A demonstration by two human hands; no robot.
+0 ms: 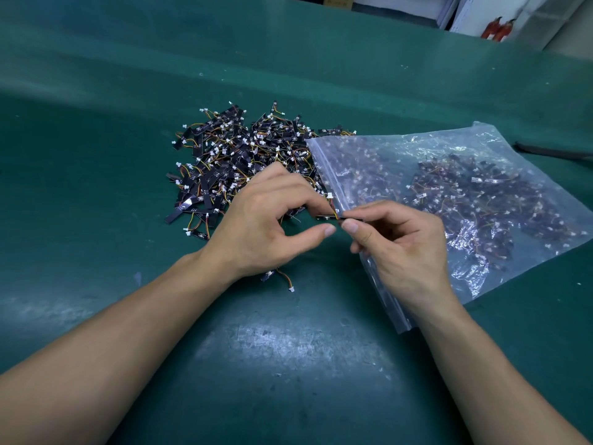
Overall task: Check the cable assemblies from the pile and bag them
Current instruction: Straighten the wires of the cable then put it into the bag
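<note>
A pile of cable assemblies (231, 159), black strips with orange and yellow wires and white plugs, lies on the green mat (288, 348). To its right lies a clear zip bag (449, 194) holding several more. My left hand (266, 220) and my right hand (401, 242) meet in front of the bag's mouth. Between their fingertips they pinch one cable assembly (335, 216), a thin black strip with coloured wires. A single stray assembly (279, 277) lies under my left wrist.
A dark cord (552, 150) lies at the right edge of the mat. Beyond the mat's far edge stand two red fire extinguishers (499, 28) and white panels (475, 14).
</note>
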